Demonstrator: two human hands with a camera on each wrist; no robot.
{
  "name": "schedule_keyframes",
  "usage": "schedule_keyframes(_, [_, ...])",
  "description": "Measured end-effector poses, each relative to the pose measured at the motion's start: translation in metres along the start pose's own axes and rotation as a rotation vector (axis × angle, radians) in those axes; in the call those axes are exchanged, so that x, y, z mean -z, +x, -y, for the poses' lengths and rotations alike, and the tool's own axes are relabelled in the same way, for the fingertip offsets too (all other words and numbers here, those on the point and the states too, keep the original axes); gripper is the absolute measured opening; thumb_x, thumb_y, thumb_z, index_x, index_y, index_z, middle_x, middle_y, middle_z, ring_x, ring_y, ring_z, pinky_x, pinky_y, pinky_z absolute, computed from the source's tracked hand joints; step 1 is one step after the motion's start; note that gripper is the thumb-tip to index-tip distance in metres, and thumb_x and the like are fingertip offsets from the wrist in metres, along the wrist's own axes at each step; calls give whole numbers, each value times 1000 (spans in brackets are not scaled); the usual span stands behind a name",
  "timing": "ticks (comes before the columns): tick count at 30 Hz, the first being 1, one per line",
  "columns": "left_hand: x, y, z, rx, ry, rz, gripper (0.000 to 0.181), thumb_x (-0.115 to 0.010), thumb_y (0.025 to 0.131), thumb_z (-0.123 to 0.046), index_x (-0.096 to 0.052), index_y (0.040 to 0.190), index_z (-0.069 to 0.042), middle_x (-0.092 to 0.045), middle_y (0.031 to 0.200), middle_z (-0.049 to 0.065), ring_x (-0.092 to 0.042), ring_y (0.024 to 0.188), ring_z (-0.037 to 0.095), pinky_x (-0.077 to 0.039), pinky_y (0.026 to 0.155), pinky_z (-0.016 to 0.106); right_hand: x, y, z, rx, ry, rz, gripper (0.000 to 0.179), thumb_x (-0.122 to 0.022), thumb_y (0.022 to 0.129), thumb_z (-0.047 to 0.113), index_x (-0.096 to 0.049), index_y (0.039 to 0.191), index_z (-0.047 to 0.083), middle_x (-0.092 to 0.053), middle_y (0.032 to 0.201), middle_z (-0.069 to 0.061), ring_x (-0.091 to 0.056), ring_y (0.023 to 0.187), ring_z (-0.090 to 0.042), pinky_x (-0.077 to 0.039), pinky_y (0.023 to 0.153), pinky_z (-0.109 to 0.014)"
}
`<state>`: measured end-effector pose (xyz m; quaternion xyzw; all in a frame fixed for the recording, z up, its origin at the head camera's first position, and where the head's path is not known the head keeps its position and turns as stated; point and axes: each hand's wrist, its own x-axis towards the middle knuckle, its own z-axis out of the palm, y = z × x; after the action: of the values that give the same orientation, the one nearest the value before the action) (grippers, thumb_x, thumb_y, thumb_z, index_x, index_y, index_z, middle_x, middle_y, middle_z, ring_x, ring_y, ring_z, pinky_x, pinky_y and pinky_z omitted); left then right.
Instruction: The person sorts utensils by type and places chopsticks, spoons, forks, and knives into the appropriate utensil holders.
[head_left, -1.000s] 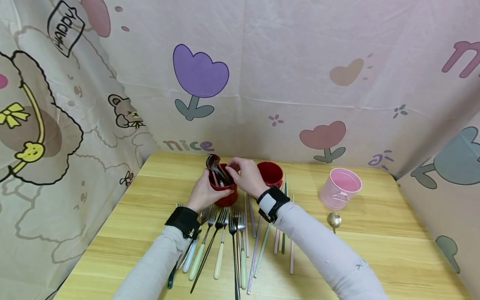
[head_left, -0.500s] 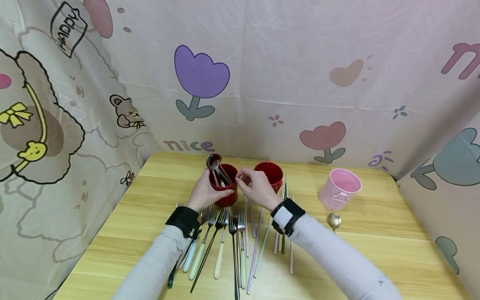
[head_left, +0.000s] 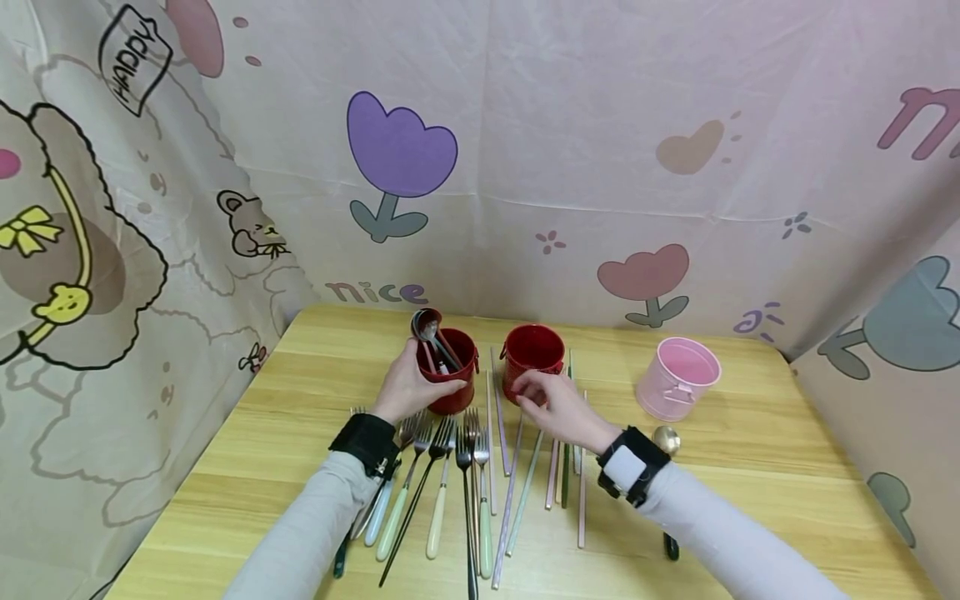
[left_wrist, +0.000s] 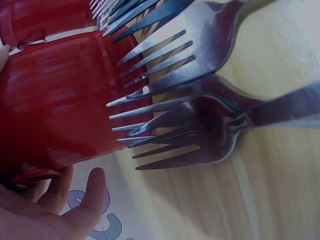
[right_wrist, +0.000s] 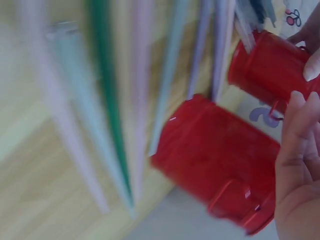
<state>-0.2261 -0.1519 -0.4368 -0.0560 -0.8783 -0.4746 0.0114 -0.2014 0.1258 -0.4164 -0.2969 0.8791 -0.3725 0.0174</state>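
My left hand (head_left: 408, 387) holds the left red bucket (head_left: 456, 392) around its side, thumb across the front. Several spoons (head_left: 427, 329) stand in that bucket, leaning to the left with their bowls up. In the left wrist view the bucket's red wall (left_wrist: 55, 100) fills the left part, close to fork tines (left_wrist: 165, 145). My right hand (head_left: 562, 408) hovers just in front of the second red bucket (head_left: 534, 346), fingers loosely bent and nothing between them. The right wrist view shows this bucket (right_wrist: 215, 155) beside the hand (right_wrist: 300, 175).
Several forks (head_left: 438, 492) lie in front of the left bucket. Several pastel and green chopsticks (head_left: 517, 500) lie right of the forks, blurred in the right wrist view. A pink bucket (head_left: 678, 379) stands at the right, with a spoon (head_left: 666, 440) partly under the right forearm.
My right hand has moved from the left bucket's rim rightward and toward me, to in front of the second red bucket. The left hand stays on its bucket.
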Motion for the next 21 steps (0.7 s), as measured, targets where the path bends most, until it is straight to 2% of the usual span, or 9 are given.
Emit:
schedule_keyframes(6, [2, -1, -1, 2, -2, 9, 93, -87, 78, -34, -33, 148, -7, -53, 145, 19, -55, 131, 38, -51, 104, 54, 16, -31, -22, -25, -47, 60, 17, -61, 93, 3, -66, 109, -2, -71, 86, -9, -58, 71, -4, -51, 64, -20])
schedule_keyframes(10, [2, -1, -2, 6, 5, 13, 92, -87, 78, -34, -33, 148, -7, -53, 145, 19, -55, 131, 38, -51, 104, 54, 31, -53, -36, -100, -57, 74, 20, -61, 93, 2, -65, 111, -5, -70, 87, -9, -60, 74, -7, -53, 64, -20])
schedule_keyframes(15, [0, -1, -2, 4, 8, 11, 92, -87, 78, -33, -33, 148, -7, -53, 145, 19, -55, 131, 38, -52, 104, 54, 54, -85, -51, -164, -95, 44, 18, -64, 92, 1, -66, 109, -5, -72, 92, -12, -61, 75, -5, -54, 66, -21])
schedule_keyframes(18, [-1, -1, -1, 4, 2, 9, 92, -87, 78, -33, -32, 148, -7, -52, 145, 19, -54, 132, 38, -51, 104, 54, 67, -105, -58, -183, -135, 15, 17, -65, 91, 1, -67, 108, -4, -71, 92, -10, -58, 75, -2, -53, 66, -20])
schedule_keyframes(21, [-1, -1, -1, 8, 0, 7, 92, -87, 78, -33, -33, 148, -8, -52, 145, 19, -54, 132, 38, -51, 104, 54, 78, -123, -64, -214, -141, 24, 19, -65, 92, 3, -66, 109, -5, -70, 92, -8, -55, 75, 1, -51, 66, -20])
